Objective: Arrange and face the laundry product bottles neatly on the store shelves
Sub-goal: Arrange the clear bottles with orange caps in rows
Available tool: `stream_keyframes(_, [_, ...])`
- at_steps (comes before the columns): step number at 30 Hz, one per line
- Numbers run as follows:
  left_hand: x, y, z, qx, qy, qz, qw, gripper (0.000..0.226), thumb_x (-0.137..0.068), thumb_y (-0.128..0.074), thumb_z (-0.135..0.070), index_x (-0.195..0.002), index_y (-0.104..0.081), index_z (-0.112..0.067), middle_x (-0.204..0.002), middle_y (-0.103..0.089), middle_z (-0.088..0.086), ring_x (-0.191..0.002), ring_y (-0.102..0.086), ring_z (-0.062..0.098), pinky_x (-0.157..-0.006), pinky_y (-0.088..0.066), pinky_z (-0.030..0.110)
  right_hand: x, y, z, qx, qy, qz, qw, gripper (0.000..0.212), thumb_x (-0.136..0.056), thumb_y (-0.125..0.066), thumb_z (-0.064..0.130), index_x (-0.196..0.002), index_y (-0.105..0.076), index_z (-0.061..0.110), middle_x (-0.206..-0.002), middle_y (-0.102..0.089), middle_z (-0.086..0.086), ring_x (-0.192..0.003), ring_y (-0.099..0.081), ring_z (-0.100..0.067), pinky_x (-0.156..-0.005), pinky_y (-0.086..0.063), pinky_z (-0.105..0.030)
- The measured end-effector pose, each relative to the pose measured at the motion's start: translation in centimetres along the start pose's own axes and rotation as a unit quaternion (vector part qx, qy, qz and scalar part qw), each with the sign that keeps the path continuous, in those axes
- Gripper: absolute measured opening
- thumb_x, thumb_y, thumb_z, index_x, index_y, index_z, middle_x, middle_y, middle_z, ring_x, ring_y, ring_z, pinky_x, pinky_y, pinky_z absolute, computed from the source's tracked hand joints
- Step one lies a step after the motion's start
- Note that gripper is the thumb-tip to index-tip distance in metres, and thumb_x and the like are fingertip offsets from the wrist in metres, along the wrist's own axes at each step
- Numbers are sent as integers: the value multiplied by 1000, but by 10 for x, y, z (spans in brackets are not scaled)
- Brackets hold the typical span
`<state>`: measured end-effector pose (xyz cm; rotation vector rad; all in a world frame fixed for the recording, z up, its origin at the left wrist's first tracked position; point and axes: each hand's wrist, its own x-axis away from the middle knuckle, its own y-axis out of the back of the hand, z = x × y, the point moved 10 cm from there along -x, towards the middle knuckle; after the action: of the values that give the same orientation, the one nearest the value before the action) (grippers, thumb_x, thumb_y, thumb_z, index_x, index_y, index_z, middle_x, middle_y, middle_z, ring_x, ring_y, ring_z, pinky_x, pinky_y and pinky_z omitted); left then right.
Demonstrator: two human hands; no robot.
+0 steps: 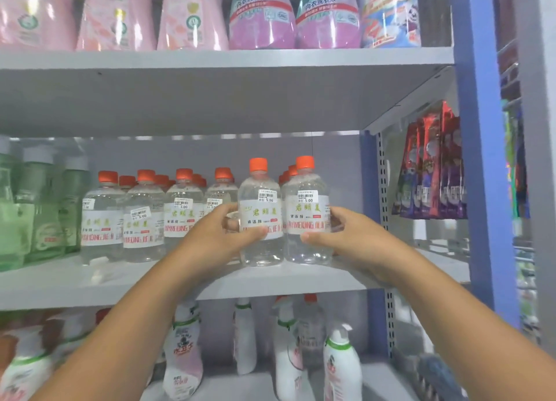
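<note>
Two clear orange-capped bottles stand upright, side by side, at the front edge of the middle shelf, labels facing out. Left hand grips the left bottle, fingers curled round its label band. Right hand grips the right bottle likewise. More matching bottles in a row to the left; green bottles beyond.

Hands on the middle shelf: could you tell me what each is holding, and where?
Left hand grips one clear bottle at its label; right hand grips the neighbouring bottle likewise.
</note>
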<state>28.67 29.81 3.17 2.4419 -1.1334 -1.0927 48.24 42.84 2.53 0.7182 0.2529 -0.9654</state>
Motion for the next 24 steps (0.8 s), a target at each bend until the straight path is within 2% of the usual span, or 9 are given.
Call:
stream_keyframes(3, [6, 1, -3, -17, -9, -11, 1000, 38, -87, -74, -52, -121, -57, -44, -106, -69, -18, -92, -67, -1, -68, -43, 21, 0, -2, 1, 13, 3, 1, 1000, 40, -84, -82, 38, -122, -68, 35, -107, -75, 20, -87, -70, 6, -73, -52, -20])
stream_keyframes(6, [10, 0, -6, -17, -13, -10, 1000, 31, -88, -74, -52, -115, -58, -47, -107, -69, -21, -97, -67, 0, -72, -46, 20, 3, -3, 3, 23, 6, 10, 1000, 40, -87, -79, 40, -125, -67, 36, -111, -73, 22, -94, -69, 5, -80, -54, -22])
stream_keyframes(9, [11, 1, -2, -1, 0, -2, 1000, 33, -82, -81, -51, -109, -62, -50, -107, -72, -19, -98, -70, 1, -83, -53, 27, 6, -3, 1, 19, 0, 18, 1000, 44, -88, -78, 40, -128, -64, 33, -113, -71, 21, -98, -69, 2, -90, -55, -27])
stream_keyframes(12, [12, 1, -3, 1, 0, -1, 1000, 36, -79, -85, -47, -105, -62, -53, -105, -73, -16, -91, -72, 1, -90, -55, 31, 6, -4, -4, 43, -26, 33, 998, 56, -81, -83, 46, -128, -56, 32, -116, -67, 19, -102, -66, -2, -88, -52, -28])
stream_keyframes(15, [13, -1, -4, -1, 0, 3, 1000, 39, -81, -84, -44, -114, -64, -49, -105, -74, -18, -90, -71, -4, -92, -54, 29, 6, -6, -3, 64, -30, 47, 996, 53, -84, -81, 43, -130, -59, 31, -121, -70, 16, -105, -67, -4, -99, -51, -31])
stream_keyframes(17, [13, 0, -5, -3, -2, -1, 1000, 45, -80, -84, -45, -121, -65, -46, -108, -74, -17, -95, -71, 0, -91, -54, 30, 9, -7, 0, 59, -29, 54, 996, 48, -86, -80, 39, -130, -60, 31, -122, -70, 16, -105, -67, -3, -95, -51, -27])
stream_keyframes(21, [14, 2, -5, 9, 2, -14, 1000, 59, -77, -85, -50, -130, -59, -48, -114, -71, -19, -102, -69, 4, -85, -51, 31, 17, -8, 5, 51, -26, 68, 996, 46, -86, -79, 40, -126, -56, 36, -113, -66, 23, -97, -60, 7, -73, -42, -15])
stream_keyframes(24, [15, 0, -7, 6, -1, -6, 1000, 55, -79, -85, -48, -126, -56, -50, -112, -69, -19, -97, -68, 0, -76, -47, 23, 16, -5, 5, 65, -28, 46, 996, 52, -86, -80, 39, -131, -55, 31, -117, -65, 18, -96, -60, 3, -70, -40, -14])
